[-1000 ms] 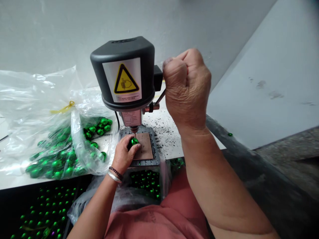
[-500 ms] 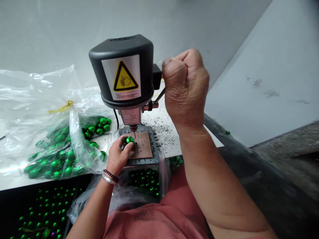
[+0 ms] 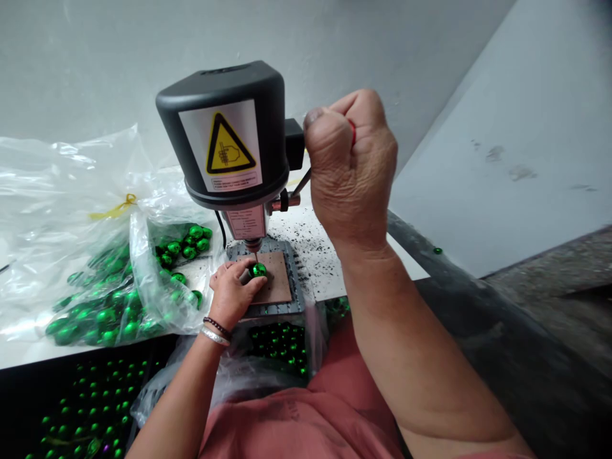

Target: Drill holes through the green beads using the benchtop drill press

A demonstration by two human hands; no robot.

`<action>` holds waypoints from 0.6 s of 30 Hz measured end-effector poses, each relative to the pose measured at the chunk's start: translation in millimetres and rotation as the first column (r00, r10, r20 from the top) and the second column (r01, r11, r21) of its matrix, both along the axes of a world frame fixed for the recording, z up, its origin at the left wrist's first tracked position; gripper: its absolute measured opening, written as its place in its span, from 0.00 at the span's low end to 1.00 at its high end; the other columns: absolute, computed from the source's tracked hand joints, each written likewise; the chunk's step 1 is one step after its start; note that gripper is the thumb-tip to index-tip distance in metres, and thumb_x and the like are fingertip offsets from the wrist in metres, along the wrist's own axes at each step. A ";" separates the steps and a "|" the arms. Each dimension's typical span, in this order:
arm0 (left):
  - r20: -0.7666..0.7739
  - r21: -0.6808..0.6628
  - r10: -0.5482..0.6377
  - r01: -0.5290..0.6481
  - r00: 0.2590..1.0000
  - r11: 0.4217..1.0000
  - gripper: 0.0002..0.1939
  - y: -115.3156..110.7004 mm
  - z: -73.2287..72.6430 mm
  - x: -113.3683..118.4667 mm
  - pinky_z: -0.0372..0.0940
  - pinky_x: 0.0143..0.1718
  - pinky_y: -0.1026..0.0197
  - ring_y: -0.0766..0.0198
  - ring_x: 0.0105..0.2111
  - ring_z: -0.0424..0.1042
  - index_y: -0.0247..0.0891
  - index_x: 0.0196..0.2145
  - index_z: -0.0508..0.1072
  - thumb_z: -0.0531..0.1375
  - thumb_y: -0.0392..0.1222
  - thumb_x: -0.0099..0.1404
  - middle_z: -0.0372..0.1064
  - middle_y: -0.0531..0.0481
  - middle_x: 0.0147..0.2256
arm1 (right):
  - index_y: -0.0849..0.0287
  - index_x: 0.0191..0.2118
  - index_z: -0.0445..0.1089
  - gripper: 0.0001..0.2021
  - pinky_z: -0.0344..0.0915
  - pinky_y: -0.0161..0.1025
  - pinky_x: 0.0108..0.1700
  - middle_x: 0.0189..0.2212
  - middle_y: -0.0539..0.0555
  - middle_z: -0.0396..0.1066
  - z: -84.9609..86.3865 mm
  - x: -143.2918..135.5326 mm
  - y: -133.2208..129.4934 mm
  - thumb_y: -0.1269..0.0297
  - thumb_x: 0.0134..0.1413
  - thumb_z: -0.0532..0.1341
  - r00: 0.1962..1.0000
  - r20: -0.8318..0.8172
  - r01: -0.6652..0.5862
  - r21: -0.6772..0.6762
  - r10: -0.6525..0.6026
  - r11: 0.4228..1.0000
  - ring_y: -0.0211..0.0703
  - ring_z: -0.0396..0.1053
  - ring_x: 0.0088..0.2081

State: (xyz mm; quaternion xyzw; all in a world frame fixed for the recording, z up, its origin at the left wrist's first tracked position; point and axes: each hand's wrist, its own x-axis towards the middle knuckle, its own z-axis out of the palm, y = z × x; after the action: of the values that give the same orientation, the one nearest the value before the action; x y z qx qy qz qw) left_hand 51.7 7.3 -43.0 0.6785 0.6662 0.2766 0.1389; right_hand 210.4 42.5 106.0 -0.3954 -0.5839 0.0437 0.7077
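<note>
A black bench drill press [image 3: 224, 134] with a yellow warning sign stands before me. My right hand [image 3: 354, 166] is closed in a fist around its feed lever [image 3: 301, 183], most of which the hand hides. On the brown board [image 3: 280, 271] under the chuck, my left hand [image 3: 233, 290] holds a shiny green ball ornament [image 3: 258, 270] between thumb and fingers. The thin drill bit [image 3: 255, 256] points down right at the top of the ball; whether it touches, I cannot tell. The board rests on the dark slotted base [image 3: 297, 274].
Left of the press, a clear plastic bag [image 3: 143, 261] with a yellow tie and several green balls lies on the white table [image 3: 325, 280]. Dark shavings litter the tabletop right of the base. Below the table edge, more green balls [image 3: 282, 347] fill dark containers.
My left hand has shifted the green ball slightly right, to beneath the drill bit. My right hand still grips the lever. The view has moved a little.
</note>
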 end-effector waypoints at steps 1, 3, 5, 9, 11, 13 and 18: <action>-0.028 -0.016 0.006 -0.006 1.000 1.000 0.15 1.1 1.4 1.5 0.59 0.47 0.48 0.54 0.41 0.68 0.43 0.40 0.75 0.63 0.45 0.52 0.72 0.46 0.38 | 0.60 0.25 0.54 0.13 0.52 0.28 0.30 0.20 0.45 0.51 0.2 0.1 -0.1 0.56 0.53 0.52 1.000 -0.001 -0.002 0.001 0.002 1.000 0.28 0.49 0.25; -0.068 -0.050 0.016 -0.019 0.998 0.999 0.16 3.2 4.2 4.1 0.57 0.49 0.45 0.51 0.44 0.68 0.44 0.41 0.76 0.63 0.46 0.52 0.72 0.45 0.40 | 0.60 0.25 0.54 0.14 0.52 0.29 0.29 0.20 0.45 0.50 0.4 0.4 -1.1 0.56 0.54 0.52 1.000 0.014 -0.004 -0.008 0.004 1.000 0.27 0.49 0.24; -0.079 -0.071 0.021 -0.027 0.997 0.997 0.17 4.4 6.2 5.5 0.55 0.50 0.43 0.49 0.46 0.67 0.45 0.41 0.76 0.63 0.46 0.52 0.73 0.46 0.42 | 0.59 0.25 0.53 0.13 0.51 0.29 0.27 0.19 0.45 0.50 -0.9 0.4 -3.9 0.56 0.54 0.51 0.999 0.032 0.011 -0.027 -0.010 1.000 0.28 0.48 0.23; -0.038 -0.085 0.021 -0.024 0.999 0.996 0.17 4.4 5.5 5.7 0.53 0.51 0.41 0.48 0.49 0.66 0.45 0.42 0.75 0.63 0.45 0.52 0.73 0.45 0.43 | 0.58 0.25 0.53 0.09 0.52 0.29 0.26 0.19 0.44 0.49 -10.6 0.6 -16.4 0.61 0.52 0.52 0.993 0.069 0.098 -0.010 -0.097 0.995 0.27 0.48 0.22; -0.033 -0.072 0.023 -0.025 0.999 0.997 0.18 4.1 2.8 5.0 0.53 0.50 0.39 0.47 0.49 0.65 0.45 0.42 0.76 0.64 0.45 0.52 0.73 0.44 0.43 | 0.58 0.25 0.54 0.07 0.54 0.28 0.27 0.19 0.44 0.50 -18.2 1.5 -25.2 0.64 0.51 0.52 0.984 0.109 0.140 0.010 -0.140 0.990 0.26 0.48 0.22; -0.030 -0.044 0.020 -0.022 0.999 0.999 0.18 3.8 -0.3 4.2 0.54 0.49 0.38 0.46 0.48 0.66 0.45 0.42 0.76 0.64 0.46 0.52 0.73 0.43 0.42 | 0.58 0.25 0.55 0.06 0.55 0.29 0.27 0.19 0.43 0.51 -25.8 3.1 -34.0 0.66 0.49 0.53 0.972 0.165 0.167 0.014 -0.167 0.986 0.26 0.48 0.21; 0.008 -0.015 0.020 -0.020 1.000 1.000 0.18 2.8 -3.6 4.1 0.53 0.50 0.38 0.45 0.48 0.65 0.46 0.42 0.76 0.64 0.46 0.51 0.74 0.44 0.42 | 0.58 0.26 0.56 0.04 0.54 0.31 0.24 0.18 0.44 0.53 -42.2 5.5 -48.0 0.68 0.48 0.54 0.934 0.279 0.220 0.040 -0.222 0.975 0.27 0.48 0.19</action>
State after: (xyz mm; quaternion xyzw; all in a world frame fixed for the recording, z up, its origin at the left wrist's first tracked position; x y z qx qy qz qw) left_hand 55.9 10.2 -46.6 0.6698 0.6744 0.2756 0.1438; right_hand 215.9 -5.5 63.8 -0.4578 -0.6308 -0.0952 0.6193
